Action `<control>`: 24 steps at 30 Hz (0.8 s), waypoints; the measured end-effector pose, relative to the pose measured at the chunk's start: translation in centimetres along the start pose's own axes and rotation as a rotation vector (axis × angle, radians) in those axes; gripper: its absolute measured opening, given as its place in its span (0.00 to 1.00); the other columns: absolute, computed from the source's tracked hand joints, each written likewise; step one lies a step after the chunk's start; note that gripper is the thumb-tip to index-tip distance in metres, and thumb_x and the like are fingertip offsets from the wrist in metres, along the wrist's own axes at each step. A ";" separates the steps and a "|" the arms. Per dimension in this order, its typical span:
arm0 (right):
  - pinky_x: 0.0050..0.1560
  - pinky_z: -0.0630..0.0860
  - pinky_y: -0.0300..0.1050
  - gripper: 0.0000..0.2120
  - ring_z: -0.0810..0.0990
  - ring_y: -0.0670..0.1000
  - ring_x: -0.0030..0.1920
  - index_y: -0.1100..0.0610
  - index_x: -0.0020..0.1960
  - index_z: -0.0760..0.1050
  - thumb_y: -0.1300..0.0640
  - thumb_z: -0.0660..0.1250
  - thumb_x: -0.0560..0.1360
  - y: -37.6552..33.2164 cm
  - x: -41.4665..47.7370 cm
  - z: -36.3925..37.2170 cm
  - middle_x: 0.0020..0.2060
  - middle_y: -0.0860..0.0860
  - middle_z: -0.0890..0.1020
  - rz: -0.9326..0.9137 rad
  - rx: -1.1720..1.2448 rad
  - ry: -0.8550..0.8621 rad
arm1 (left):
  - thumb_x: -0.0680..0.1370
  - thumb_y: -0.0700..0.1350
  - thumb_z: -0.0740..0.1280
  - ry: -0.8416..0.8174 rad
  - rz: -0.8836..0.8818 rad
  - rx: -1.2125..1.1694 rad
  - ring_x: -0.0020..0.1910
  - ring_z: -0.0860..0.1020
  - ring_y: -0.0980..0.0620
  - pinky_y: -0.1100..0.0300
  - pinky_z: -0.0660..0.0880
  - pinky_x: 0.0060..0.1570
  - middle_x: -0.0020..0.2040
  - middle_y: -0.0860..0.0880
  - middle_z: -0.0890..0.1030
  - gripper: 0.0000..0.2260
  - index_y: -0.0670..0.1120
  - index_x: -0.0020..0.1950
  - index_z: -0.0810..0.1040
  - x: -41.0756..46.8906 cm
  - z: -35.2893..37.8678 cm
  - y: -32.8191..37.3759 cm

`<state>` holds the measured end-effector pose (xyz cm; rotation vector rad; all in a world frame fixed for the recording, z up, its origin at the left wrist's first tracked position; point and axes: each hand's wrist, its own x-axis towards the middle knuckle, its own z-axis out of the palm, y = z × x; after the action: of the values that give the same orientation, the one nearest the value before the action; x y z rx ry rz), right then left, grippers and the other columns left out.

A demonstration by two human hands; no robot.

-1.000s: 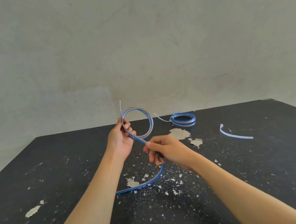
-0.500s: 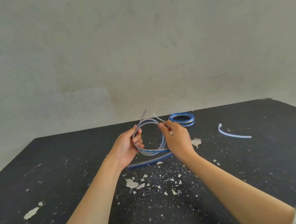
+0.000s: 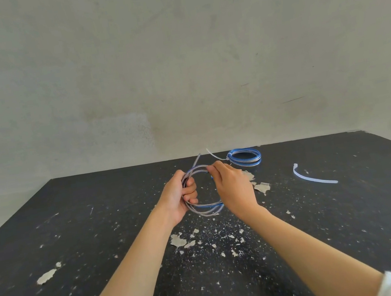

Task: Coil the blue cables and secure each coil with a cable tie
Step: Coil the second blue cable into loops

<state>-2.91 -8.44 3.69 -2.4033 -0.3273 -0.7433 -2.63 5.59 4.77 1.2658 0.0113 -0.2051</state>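
Left hand (image 3: 178, 196) has its fingers curled round the left side of a motion-blurred blue cable coil (image 3: 206, 207), held over the middle of the dark worktop (image 3: 73, 216). Right hand (image 3: 233, 190) pinches the coil's upper right arc, and one free cable end sticks up past the left hand. A second blue coil (image 3: 245, 158), with a white tie tail (image 3: 213, 154) projecting to its left, lies flat near the far edge; a loose white cable tie (image 3: 313, 178) lies well apart to the right, and pale flakes (image 3: 178, 240) are scattered over the surface.
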 end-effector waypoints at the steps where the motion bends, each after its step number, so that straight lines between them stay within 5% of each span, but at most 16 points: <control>1: 0.31 0.63 0.47 0.16 0.76 0.58 0.35 0.59 0.53 0.72 0.48 0.54 0.81 -0.2 0.0 0.0 0.39 0.56 0.80 0.012 0.021 0.004 | 0.80 0.49 0.55 0.028 0.001 -0.005 0.19 0.58 0.56 0.64 0.61 0.20 0.20 0.54 0.58 0.20 0.46 0.28 0.63 0.0 0.0 -0.1; 5: 0.24 0.63 0.45 0.21 0.72 0.53 0.28 0.47 0.74 0.57 0.51 0.53 0.82 -0.4 0.1 0.0 0.40 0.56 0.80 -0.066 0.015 0.002 | 0.77 0.55 0.63 0.091 -0.020 -0.025 0.19 0.58 0.56 0.65 0.60 0.20 0.20 0.53 0.59 0.25 0.48 0.22 0.64 0.1 -0.1 -0.1; 9: 0.31 0.74 0.53 0.23 0.77 0.57 0.32 0.41 0.75 0.54 0.54 0.52 0.82 -0.1 0.1 0.1 0.50 0.56 0.81 -0.152 -0.030 -0.041 | 0.78 0.51 0.63 0.095 -0.024 0.001 0.18 0.58 0.56 0.64 0.60 0.20 0.19 0.54 0.59 0.24 0.48 0.22 0.64 0.3 -0.3 0.0; 13: 0.32 0.71 0.51 0.14 0.77 0.59 0.34 0.56 0.60 0.71 0.52 0.52 0.82 0.2 0.1 0.3 0.43 0.56 0.80 -0.125 -0.006 0.029 | 0.79 0.50 0.61 0.096 -0.008 0.029 0.19 0.59 0.56 0.64 0.63 0.22 0.19 0.54 0.60 0.21 0.46 0.27 0.65 0.2 -0.4 0.0; 18: 0.30 0.64 0.47 0.13 0.71 0.57 0.29 0.63 0.49 0.70 0.53 0.55 0.81 0.2 0.2 0.2 0.31 0.53 0.74 -0.107 0.046 0.024 | 0.78 0.57 0.60 0.076 0.022 0.003 0.20 0.59 0.57 0.65 0.62 0.21 0.23 0.54 0.59 0.20 0.46 0.30 0.68 0.0 -0.3 -0.3; 24: 0.30 0.65 0.47 0.11 0.75 0.56 0.31 0.62 0.47 0.71 0.54 0.58 0.80 0.8 0.9 -0.2 0.33 0.55 0.80 -0.080 0.141 0.063 | 0.76 0.57 0.62 -0.134 0.044 -0.103 0.22 0.58 0.57 0.66 0.60 0.21 0.25 0.54 0.58 0.17 0.46 0.34 0.69 0.0 -0.5 -0.3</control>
<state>-1.94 -9.12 4.03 -2.2408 -0.4380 -0.8023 -2.63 5.99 4.31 1.1464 -0.1196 -0.2476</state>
